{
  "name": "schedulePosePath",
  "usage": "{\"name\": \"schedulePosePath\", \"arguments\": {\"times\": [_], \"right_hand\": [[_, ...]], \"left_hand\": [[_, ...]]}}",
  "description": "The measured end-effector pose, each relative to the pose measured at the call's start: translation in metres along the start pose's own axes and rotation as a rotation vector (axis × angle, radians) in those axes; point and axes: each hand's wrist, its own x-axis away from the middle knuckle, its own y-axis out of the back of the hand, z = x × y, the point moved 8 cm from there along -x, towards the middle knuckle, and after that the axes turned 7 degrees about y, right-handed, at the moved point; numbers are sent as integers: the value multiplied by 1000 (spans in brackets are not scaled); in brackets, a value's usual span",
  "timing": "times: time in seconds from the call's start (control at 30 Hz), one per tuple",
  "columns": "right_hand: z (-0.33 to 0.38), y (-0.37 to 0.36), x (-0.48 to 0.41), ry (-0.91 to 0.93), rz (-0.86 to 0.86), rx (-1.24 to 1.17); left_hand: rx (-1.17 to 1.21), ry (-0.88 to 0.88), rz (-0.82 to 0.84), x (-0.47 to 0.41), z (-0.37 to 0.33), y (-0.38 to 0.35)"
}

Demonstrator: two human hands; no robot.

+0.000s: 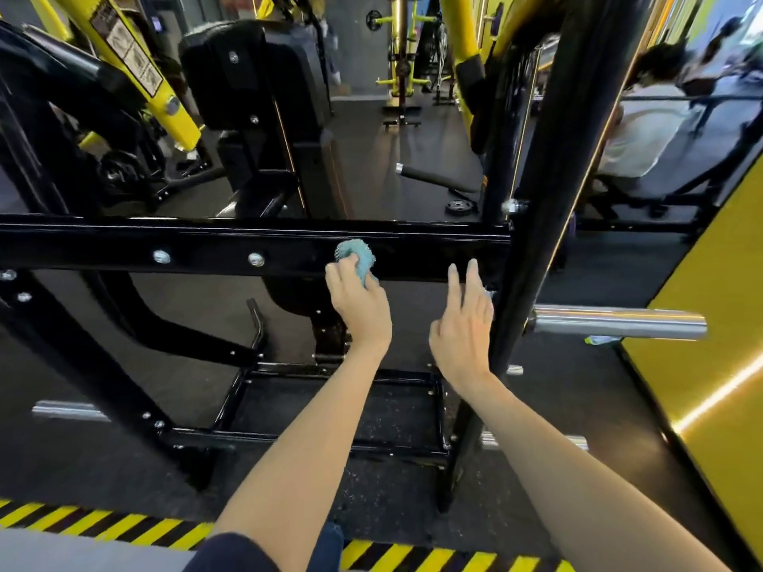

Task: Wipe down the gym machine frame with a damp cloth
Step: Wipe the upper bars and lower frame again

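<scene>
While the left hand (359, 307) holds a bunched teal cloth (357, 255) to the black crossbar (206, 249) of the machine frame, its fingers and thumb curl round the wad and pinch it. Most of the cloth sticks out just above the knuckles and lies against the bar's front face. Two silver bolts (256, 259) sit in the same face, well to the left of those fingers.

To the right of the cloth, the right hand (462, 324) is raised with its back to the camera. Its fingers are straight and held close together, gripping nothing. The two longest fingertips overlap the lower edge of the crossbar, but whether they touch the metal cannot be told. Just beside the little finger stands the black upright post (536, 200), which joins the crossbar above the fingertips. A chrome peg (619, 322) juts from the far side of the post, level with the knuckles.

Below both wrists lies the machine's black base frame (330, 406) on dark speckled flooring. Nearer the body, under the forearms, runs yellow-and-black hazard tape (103, 526). Far beyond the right fingertips, past the post, a person (648, 125) in a light top sits on other equipment.
</scene>
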Motion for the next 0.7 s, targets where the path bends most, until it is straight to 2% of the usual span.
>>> {"name": "schedulePosePath", "arguments": {"times": [0.17,0.23,0.3,0.37,0.4,0.43,0.57,0.6,0.7], "right_hand": [[-30,10,12,-38,-34,11],[-42,13,20,-71,-48,18],[-51,14,31,-104,-53,15],[-57,17,40,-144,-55,-15],[-58,18,43,-157,-53,-31],[-58,20,43,-157,-52,-40],[-58,20,39,-158,7,-56],[-58,19,39,-165,16,-64],[-61,23,37,-156,4,-79]], "left_hand": [[-49,-178,204,44,-40,-43],[-121,-277,338,62,-52,-65],[-182,-361,623,88,-50,-95],[-199,-329,890,112,-33,-106],[-198,-312,891,115,-25,-99],[-174,-269,816,111,-16,-86],[18,-93,182,53,-8,-11],[37,-64,109,39,-12,-7],[19,-113,74,20,-41,-25]]}}
